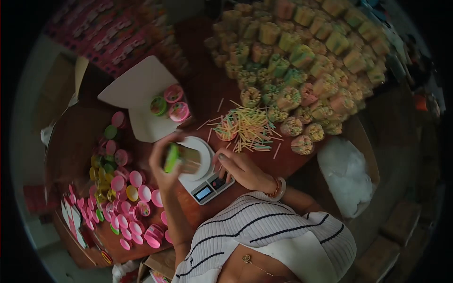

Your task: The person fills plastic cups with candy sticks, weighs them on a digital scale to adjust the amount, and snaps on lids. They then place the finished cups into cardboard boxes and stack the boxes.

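Note:
My left hand (163, 162) is wrapped round a clear container with a green lid (172, 158), tilted on its side over the round plate of a white digital scale (204, 188). Motion blurs the container, and its contents are hard to make out. My right hand (239, 170) is at the scale's right side, near its buttons, with fingers bent; the fingertips are partly hidden. Just beyond it lies a loose pile of thin coloured sticks (245, 126) on the red-brown table.
Many bundles of coloured sticks (302, 56) stack at the back right. An open white box (141, 118) holds several lidded tubs. Pink, yellow and green lids (122, 207) spread over the left side. A plastic bag (344, 174) sits in a carton at right.

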`<state>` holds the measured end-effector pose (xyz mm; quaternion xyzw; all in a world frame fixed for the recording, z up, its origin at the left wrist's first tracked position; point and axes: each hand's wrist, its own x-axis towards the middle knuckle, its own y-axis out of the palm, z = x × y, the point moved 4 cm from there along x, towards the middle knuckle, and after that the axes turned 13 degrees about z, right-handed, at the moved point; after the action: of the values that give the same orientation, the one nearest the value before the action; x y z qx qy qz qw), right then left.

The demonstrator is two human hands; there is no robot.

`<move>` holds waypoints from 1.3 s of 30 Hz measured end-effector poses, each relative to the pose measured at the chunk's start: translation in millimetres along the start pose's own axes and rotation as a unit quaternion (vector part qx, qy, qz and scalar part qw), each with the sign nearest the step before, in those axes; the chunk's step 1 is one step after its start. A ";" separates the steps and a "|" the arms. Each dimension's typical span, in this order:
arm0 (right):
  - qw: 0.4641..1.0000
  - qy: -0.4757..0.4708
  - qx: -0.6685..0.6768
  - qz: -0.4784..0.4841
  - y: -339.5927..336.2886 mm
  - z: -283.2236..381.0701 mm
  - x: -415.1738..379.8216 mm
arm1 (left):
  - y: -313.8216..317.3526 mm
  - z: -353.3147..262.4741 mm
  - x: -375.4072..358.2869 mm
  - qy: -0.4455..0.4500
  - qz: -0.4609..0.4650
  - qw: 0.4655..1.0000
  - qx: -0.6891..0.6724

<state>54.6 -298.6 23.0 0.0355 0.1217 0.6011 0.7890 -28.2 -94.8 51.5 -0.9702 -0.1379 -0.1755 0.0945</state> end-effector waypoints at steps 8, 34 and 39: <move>0.708 -0.141 -0.362 -0.589 -117.1 -4.9 -131.0 | -78.3 102.4 36.8 -0.094 -0.325 0.890 0.306; 0.923 -0.196 -0.312 -0.113 29.2 -25.4 67.8 | -305.5 74.4 -159.2 -0.351 -0.332 0.684 0.547; 0.906 -0.206 -0.353 -0.105 40.1 -30.7 76.9 | -333.1 106.6 -171.7 -0.457 -0.202 0.667 0.553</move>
<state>28.8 -216.8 -10.1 -0.1352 -0.2609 0.4976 0.8161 -249.4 204.2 -64.7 -0.6468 -0.4285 0.3832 0.5012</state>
